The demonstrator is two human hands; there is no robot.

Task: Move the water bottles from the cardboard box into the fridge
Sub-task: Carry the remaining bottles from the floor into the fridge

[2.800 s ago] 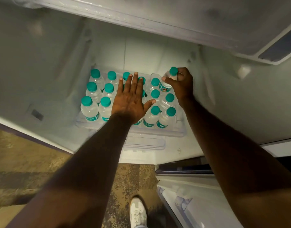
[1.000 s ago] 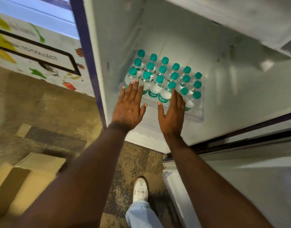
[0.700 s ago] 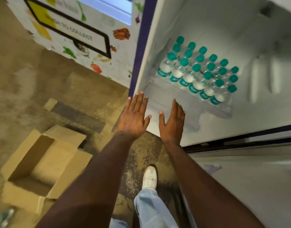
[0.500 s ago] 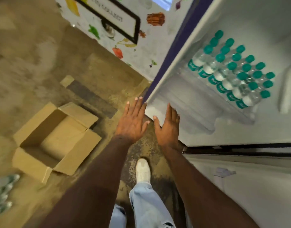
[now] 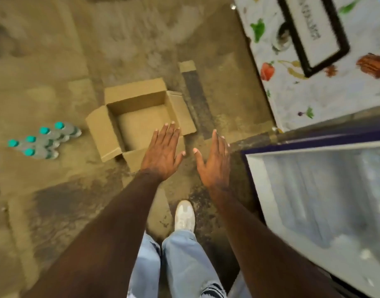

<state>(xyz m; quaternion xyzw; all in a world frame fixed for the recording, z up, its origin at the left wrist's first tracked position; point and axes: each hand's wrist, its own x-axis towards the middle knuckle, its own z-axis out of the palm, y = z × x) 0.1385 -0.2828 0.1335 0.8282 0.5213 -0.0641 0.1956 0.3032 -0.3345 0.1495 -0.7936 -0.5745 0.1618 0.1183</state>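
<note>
An open cardboard box point(image 5: 111, 134) stands on the floor with its flaps spread, and no bottles show inside it. Left of it, several clear water bottles point(image 5: 42, 140) with teal caps lie on their sides on the floor. My left hand point(image 5: 163, 151) hovers flat and empty over the box's near right corner. My right hand point(image 5: 214, 160) is beside it over bare floor, fingers straight, holding nothing. The open fridge point(image 5: 313, 201) fills the right side; only a sliver of one teal cap shows at the frame's right edge.
A white panel point(image 5: 313, 67) printed with vegetables and a black-framed sign stands behind the fridge at the upper right. My white shoe point(image 5: 184, 216) and jeans legs are below my hands. Worn brown floor surrounds the box.
My view has swung left from the fridge shelf to the floor. Both hands left the bottle rows and now hover empty near the box. The loose bottles on the floor came into view.
</note>
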